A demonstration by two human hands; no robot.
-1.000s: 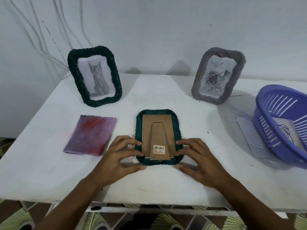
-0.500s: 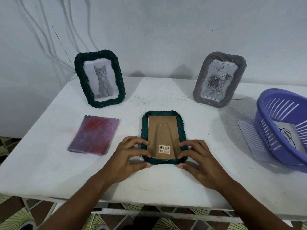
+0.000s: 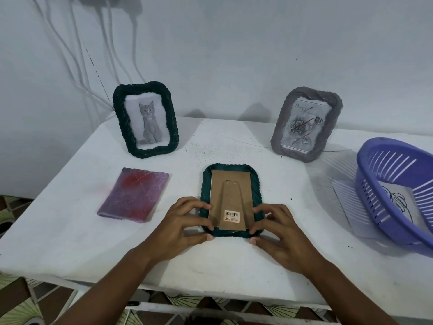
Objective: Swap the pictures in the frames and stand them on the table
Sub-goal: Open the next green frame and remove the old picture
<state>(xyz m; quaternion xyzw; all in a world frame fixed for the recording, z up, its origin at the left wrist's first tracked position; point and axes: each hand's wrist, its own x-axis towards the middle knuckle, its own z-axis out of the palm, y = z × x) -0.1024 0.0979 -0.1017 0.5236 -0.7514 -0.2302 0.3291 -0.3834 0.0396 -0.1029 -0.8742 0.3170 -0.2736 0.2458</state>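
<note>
Two frames stand at the bench's back; both hands' grips pinch the face-down green frame [image 3: 231, 200], backing unopened.

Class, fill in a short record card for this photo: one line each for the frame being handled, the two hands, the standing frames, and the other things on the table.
Frame in hand: green frame, face down, cardboard back up
Left hand: grips its lower left edge
Right hand: grips its lower right edge
Standing frames: cat frame back left; rose frame back right
Also on table: purple cloth; purple basket holding a drawing
</note>
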